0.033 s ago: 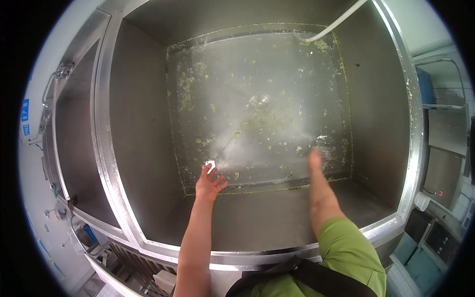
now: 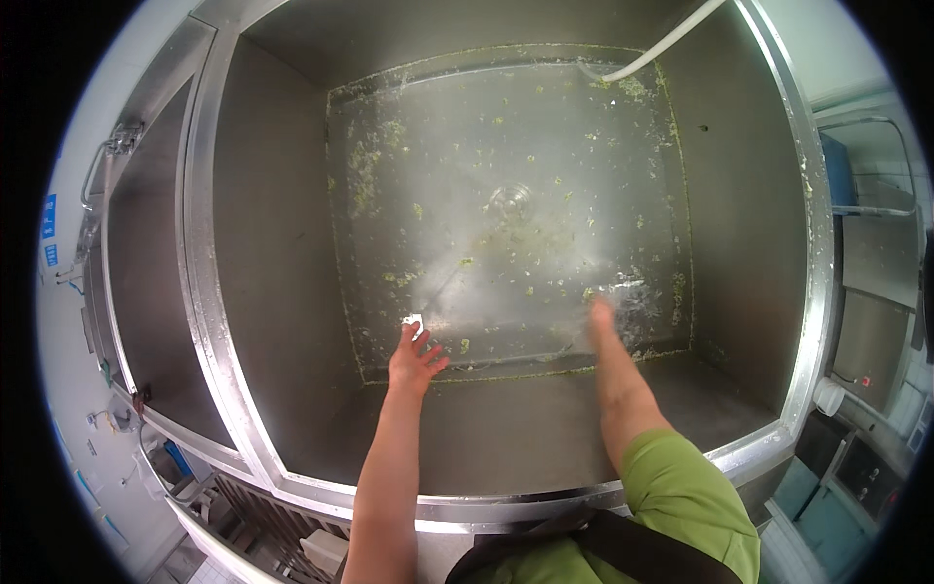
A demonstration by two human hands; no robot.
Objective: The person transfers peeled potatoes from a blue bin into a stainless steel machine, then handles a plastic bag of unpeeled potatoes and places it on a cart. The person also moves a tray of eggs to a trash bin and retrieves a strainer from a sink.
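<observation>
My left hand is over the near left part of a large steel sink. A small white angular piece sits at its fingertips, apparently pinched between two fingers, while the other fingers spread to the right. What the piece is, I cannot make out. On the right, my right hand reaches low over the sink floor, its fingers smeared by motion. White streaks show just past it; whether it holds anything is hidden. Green and pale scraps are scattered across the sink floor.
A round drain lies near the middle of the sink floor. From the far right a white hose hangs into the basin. Beyond the raised steel rim on the left is a second basin. Greenish residue lines the floor's edges.
My right hand has moved a little to the left and slightly farther away. The left hand has shifted barely to the right, with the white piece still at its fingertips.
</observation>
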